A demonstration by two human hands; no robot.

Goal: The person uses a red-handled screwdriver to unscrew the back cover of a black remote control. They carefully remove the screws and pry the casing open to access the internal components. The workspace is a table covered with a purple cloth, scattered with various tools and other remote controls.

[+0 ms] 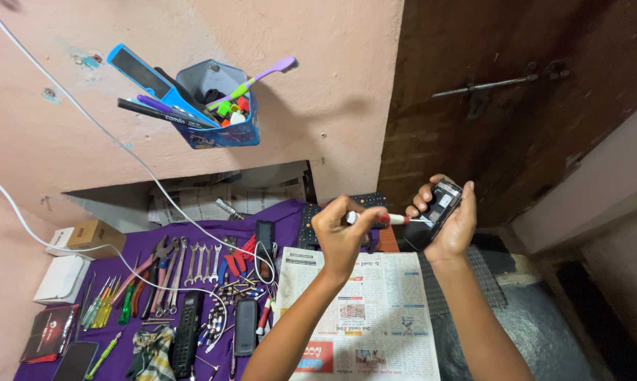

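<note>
My right hand (pixel 451 220) holds a small black phone (pixel 442 204) with its back open, tilted up above the table. My left hand (pixel 341 233) grips a screwdriver with a red and white handle (pixel 387 219); its tip points right into the open back of the phone. Both hands hover over a spread newspaper (pixel 364 310) lying on the purple cloth (pixel 276 219).
Left of the newspaper lie several wrenches (pixel 198 262), pliers (pixel 156 271), screwdrivers (pixel 99 303), remotes (pixel 188 331) and phones. Small boxes (pixel 85 238) stand at the far left. A blue holder (pixel 219 106) with pens and a toothbrush hangs on the pink wall. A white cable (pixel 121 148) crosses the wall.
</note>
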